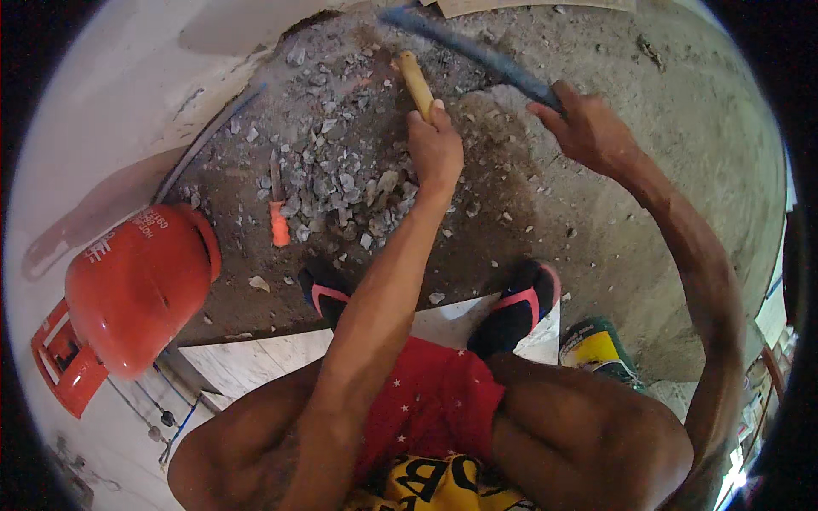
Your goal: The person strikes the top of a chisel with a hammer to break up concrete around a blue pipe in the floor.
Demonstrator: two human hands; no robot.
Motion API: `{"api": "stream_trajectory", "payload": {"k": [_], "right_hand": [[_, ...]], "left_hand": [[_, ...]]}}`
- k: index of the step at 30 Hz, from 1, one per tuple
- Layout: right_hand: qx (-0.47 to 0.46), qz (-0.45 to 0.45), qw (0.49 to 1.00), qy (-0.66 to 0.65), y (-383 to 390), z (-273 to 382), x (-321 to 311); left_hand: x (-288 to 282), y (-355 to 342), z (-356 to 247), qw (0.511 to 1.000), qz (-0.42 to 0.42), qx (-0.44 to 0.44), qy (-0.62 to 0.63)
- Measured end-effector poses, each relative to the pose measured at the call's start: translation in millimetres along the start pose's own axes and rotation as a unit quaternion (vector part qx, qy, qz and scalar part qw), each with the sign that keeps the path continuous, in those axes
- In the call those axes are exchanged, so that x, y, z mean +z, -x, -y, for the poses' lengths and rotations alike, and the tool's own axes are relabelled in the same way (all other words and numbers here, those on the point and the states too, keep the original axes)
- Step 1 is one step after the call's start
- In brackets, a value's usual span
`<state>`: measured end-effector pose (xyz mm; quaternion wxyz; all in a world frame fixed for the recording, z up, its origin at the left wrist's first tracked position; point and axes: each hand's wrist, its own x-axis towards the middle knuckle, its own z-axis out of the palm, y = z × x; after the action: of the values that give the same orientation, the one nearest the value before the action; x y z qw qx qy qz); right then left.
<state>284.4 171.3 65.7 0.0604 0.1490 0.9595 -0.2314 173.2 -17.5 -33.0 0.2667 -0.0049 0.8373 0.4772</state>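
Note:
My left hand (435, 153) is closed round a pale wooden handle (415, 83) with a small hole near its far end; whatever else belongs to it is hidden in my grip. To the right, my right hand (594, 134) grips one end of a long blue-grey bar (477, 53), blurred, reaching away to the far left above the ground. Under and left of my left hand spreads broken grey rubble (345, 183). Left of the rubble, a tool with an orange handle (279, 223) and thin shaft lies on the dirt.
A red gas cylinder (141, 289) lies against the pale wall (111, 136) at left. My feet in dark, pink-strapped footwear (518, 308) stand at the rubble's near side, by white tiles (256, 366). A green and yellow can (601, 349) sits right of my right foot.

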Motion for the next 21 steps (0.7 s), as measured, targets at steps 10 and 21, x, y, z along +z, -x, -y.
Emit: {"api": "stream_trajectory", "payload": {"k": [10, 21], "right_hand": [[0.007, -0.028, 0.999, -0.019, 0, 0, 5], [-0.033, -0.02, 0.999, 0.008, 7, -3, 12]], "left_hand": [[2, 1, -3, 1.0, 0.015, -0.024, 0.005], [5, 1, 4, 1.0, 0.01, -0.005, 0.0]]}}
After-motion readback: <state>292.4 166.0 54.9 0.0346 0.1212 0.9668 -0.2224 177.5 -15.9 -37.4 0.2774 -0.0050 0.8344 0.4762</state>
